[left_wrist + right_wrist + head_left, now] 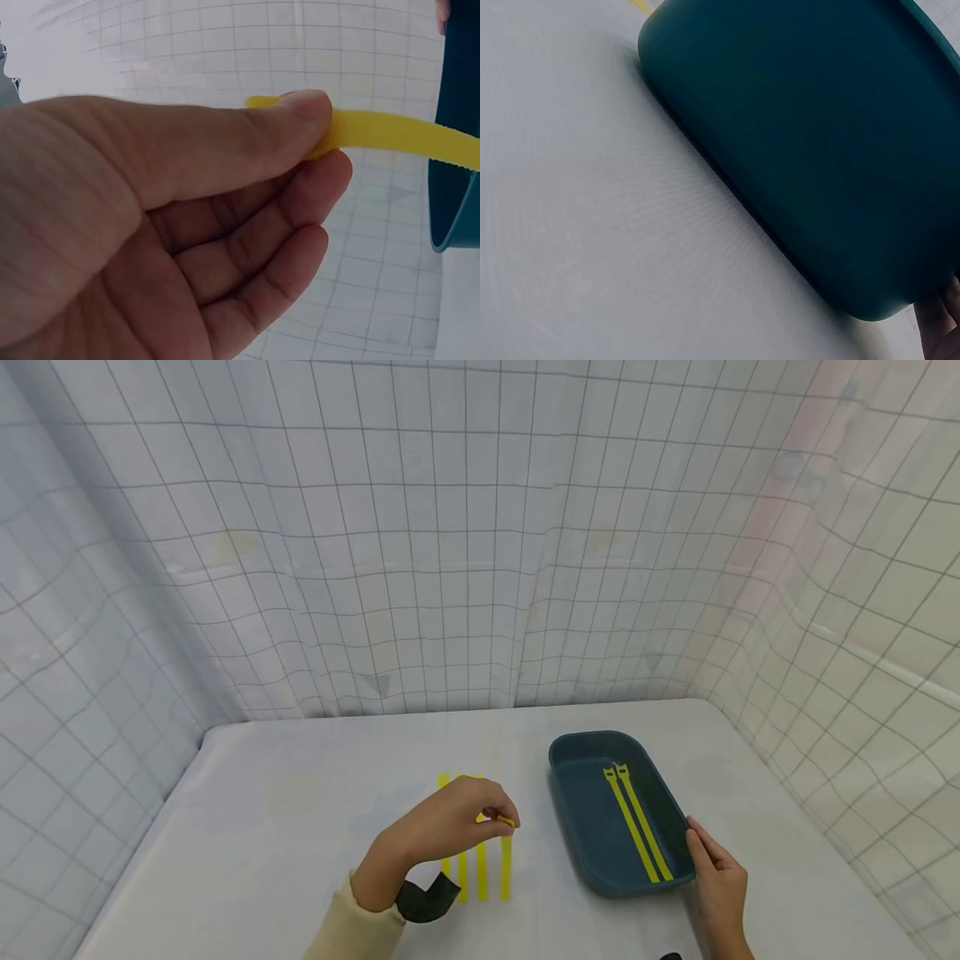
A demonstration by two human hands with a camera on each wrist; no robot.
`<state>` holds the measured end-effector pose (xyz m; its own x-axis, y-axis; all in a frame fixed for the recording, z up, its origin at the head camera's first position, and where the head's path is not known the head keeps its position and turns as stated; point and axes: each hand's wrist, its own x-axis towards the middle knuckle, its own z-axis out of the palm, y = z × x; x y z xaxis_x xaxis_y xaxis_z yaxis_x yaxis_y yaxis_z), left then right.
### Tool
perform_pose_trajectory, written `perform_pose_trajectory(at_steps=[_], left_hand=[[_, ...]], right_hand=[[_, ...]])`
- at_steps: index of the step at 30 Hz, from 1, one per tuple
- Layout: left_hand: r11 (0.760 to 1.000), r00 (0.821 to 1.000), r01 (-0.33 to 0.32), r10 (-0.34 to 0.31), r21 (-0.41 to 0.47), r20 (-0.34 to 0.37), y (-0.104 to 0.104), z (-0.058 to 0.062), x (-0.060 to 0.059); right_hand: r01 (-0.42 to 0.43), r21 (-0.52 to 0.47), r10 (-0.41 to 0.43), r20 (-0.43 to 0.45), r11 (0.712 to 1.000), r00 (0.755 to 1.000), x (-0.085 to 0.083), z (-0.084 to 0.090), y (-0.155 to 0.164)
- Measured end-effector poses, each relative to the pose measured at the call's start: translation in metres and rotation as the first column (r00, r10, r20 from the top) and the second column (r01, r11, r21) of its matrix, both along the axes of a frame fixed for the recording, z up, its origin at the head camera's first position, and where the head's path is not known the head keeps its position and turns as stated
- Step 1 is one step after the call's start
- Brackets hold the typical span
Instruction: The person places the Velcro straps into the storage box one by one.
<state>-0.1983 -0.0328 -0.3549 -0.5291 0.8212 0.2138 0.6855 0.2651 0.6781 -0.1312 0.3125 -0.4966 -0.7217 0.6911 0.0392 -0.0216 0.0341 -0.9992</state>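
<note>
Several yellow straps lie side by side on the white table. My left hand hovers over them and pinches the rightmost yellow strap between thumb and forefinger; that strap hangs down to the table. To the right stands a dark teal tray with two yellow straps lying lengthwise in it. My right hand rests against the tray's near right corner, fingers along its wall. The right wrist view shows mostly the tray's outer wall.
A white gridded curtain surrounds the table on three sides. A dark wrist strap shows at my left wrist. Bare table lies to the left of the straps.
</note>
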Motion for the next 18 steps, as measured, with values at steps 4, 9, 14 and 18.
perform_pose_trajectory(at_steps=[4,9,14,18], left_hand=[[1.000,1.000,0.014,-0.014,-0.003,-0.005,-0.001,0.004,0.005],[0.998,0.998,0.056,-0.055,0.012,-0.026,-0.002,0.007,0.009],[0.988,0.993,0.116,-0.112,0.098,-0.043,-0.001,0.018,0.008],[0.962,0.984,0.169,-0.154,0.215,-0.086,0.005,0.028,0.000]], right_hand=[[-0.003,-0.021,0.002,-0.020,1.000,1.000,0.000,0.000,0.000],[-0.006,-0.029,0.005,-0.037,1.000,0.999,0.000,-0.001,0.001],[0.005,-0.009,-0.005,-0.016,1.000,1.000,0.000,-0.002,0.002],[0.007,0.032,-0.008,0.012,0.999,1.000,-0.001,-0.003,0.002]])
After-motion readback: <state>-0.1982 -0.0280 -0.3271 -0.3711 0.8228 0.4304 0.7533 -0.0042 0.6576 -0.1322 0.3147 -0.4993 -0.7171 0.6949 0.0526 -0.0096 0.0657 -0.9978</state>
